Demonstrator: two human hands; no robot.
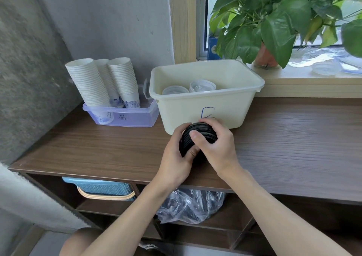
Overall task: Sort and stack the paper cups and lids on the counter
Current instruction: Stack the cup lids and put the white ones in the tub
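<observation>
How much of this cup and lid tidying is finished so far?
Done, it seems: the paper cups stand in three stacks in the purple tray, and some white lids sit in the cream bin. In hand: the left hand and right hand both grip a stack of black lids in front of the bin. Left: placing that stack, and perhaps the clear lids on the windowsill.

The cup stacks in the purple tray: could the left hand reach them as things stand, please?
Probably not yet: the left hand and the right hand both grip the black lids. Otherwise nothing stands between it and the cup stacks.
</observation>
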